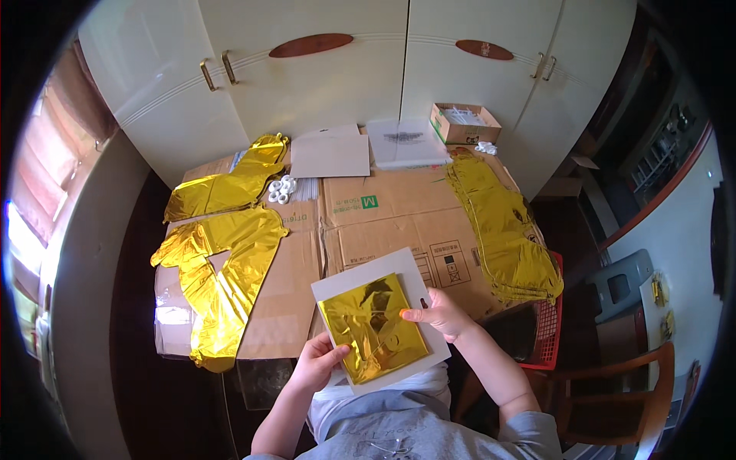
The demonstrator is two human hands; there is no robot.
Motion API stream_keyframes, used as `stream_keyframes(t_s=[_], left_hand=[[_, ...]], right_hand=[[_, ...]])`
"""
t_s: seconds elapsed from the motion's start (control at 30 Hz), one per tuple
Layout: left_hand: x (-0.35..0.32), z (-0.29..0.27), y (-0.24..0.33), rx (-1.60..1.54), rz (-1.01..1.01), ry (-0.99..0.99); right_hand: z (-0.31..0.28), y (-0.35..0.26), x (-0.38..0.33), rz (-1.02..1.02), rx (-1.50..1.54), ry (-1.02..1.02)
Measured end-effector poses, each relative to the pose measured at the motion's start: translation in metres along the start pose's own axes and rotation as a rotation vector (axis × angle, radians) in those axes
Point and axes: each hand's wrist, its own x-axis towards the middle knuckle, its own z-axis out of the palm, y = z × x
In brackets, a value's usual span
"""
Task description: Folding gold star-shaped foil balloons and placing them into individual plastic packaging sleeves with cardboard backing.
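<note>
Our grey shirt [429, 425] is nearest, at six o'clock, and just above it we hold a white card [416, 270], turned slightly, with a folded gold foil [379, 330] lying on its face. Our left hand [317, 362] grips the card at its eight o'clock edge, thumb on top by the foil's margin. Our right hand [443, 316] clasps it from three o'clock, thumb laid over the foil; how the fingers sit behind, we cannot tell.

Beyond our hands spreads some cardboard [383, 222]. On it, toward eight o'clock, we see a crinkled gold sheet [234, 287], with a second sheet [218, 193] at ten. White rolls [282, 189] sit near that one, beside pale strips [307, 188]. Across at three o'clock lies a gold stack [502, 230], its edges layered. A grey board [330, 156] rests at eleven, a clear sleeve [402, 149] at one, and past the sleeve, between one and two, an open box [451, 132] holding white sticks [464, 116]. At four o'clock we have a red basket [550, 330] and, farther out, a wooden chair [662, 376]. Pale cupboards [322, 92] stand at twelve.
</note>
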Motion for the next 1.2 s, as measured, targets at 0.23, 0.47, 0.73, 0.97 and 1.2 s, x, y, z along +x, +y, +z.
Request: stream_keyframes(t_s=[0.23, 0.47, 0.73, 0.97, 1.2], left_hand=[[-0.002, -0.007, 0.001, -0.025, 0.047, 0.09], [-0.012, -0.031, 0.004, 0.049, 0.162, 0.3], [-0.015, -0.034, 0.021, 0.06, 0.226, 0.461], [0.016, -0.014, 0.036, 0.307, 0.103, 0.541], [0.025, -0.011, 0.043, 0.3, 0.088, 0.539]], right_hand=[[-0.014, -0.013, 0.053, 0.03, -0.192, -0.147], [-0.13, -0.075, 0.179, -0.414, -0.906, 0.32], [-0.195, -0.13, 0.216, -1.013, -1.99, 0.361], [-0.227, -0.144, 0.247, -0.749, -2.1, 0.376], [-0.265, -0.2, 0.24, -0.52, -1.628, 1.066]])
